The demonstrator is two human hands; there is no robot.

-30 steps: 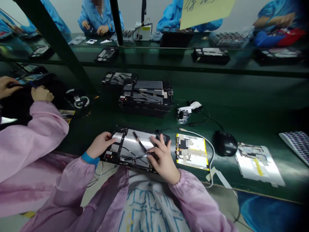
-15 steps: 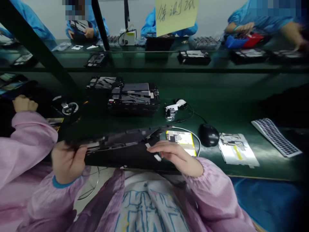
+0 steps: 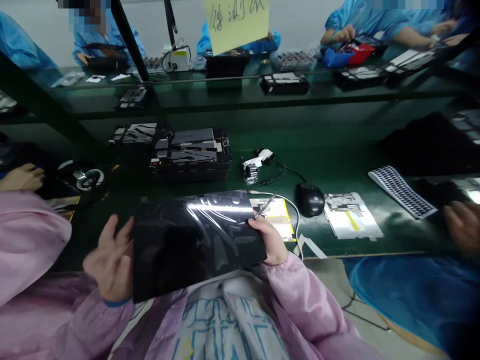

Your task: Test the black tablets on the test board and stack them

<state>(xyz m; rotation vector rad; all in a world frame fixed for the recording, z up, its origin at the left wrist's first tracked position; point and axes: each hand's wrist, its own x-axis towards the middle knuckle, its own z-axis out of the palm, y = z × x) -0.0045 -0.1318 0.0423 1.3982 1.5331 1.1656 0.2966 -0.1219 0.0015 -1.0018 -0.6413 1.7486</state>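
Observation:
I hold a black tablet [image 3: 195, 242] above my lap, its glossy filmed screen facing up. My left hand [image 3: 108, 260] grips its left edge, fingers curled round the side. On the right edge my right hand [image 3: 268, 240] is closed, with a thin cable or strip sticking up near its fingers. Both sleeves are pink.
A green bench [image 3: 337, 150] carries a stack of opened tablets [image 3: 187, 152], a yellow-edged board [image 3: 275, 212], a black mouse [image 3: 309, 199], a silver panel [image 3: 352, 220] and a sticker sheet [image 3: 401, 190]. A co-worker's pink sleeve [image 3: 26, 240] is at left, another person's hand [image 3: 463, 225] at right.
The tablet lay open-side up on the bench; both hands lifted it, turned it over, and now hold it screen-up. The view has shifted right.

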